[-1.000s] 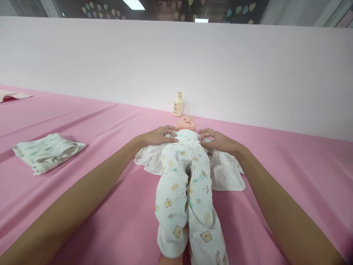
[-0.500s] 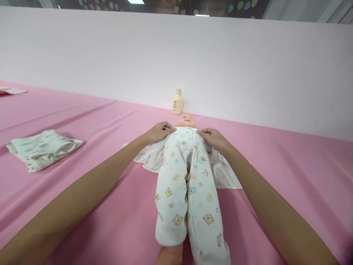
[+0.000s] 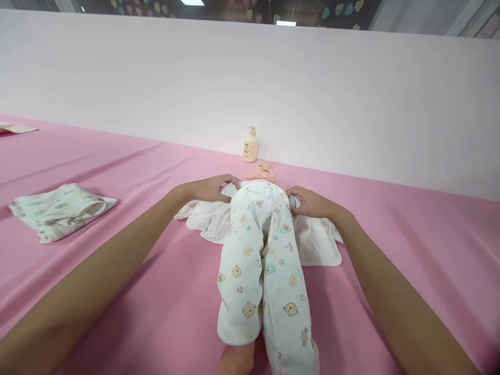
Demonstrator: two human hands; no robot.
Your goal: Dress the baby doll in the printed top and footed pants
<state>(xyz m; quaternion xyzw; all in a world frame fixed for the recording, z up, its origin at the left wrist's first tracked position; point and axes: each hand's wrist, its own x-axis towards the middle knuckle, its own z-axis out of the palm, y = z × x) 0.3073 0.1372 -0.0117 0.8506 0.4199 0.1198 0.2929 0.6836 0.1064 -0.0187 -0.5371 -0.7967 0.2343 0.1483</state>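
A baby doll lies on its back with its head at the far end. White baby trousers with a bear print cover its legs and reach up to its chest. One bare foot shows below the nearer left cuff. Beneath the doll, a white baby garment spreads out on both sides. My left hand is beside the trousers' top on the left, thumb and fingers apart at the white cloth. On the right side, my right hand curves open around the cloth's edge, fingertips touching near the waistband.
A cream pump bottle stands behind the doll's head against the white wall. To the left lies a folded green-patterned cloth on the pink sheet. Another pale folded cloth is at the far left edge.
Both hands have let go of the trousers' waistband and moved outward and slightly down to its sides. The waistband now lies rounded over the doll's chest.
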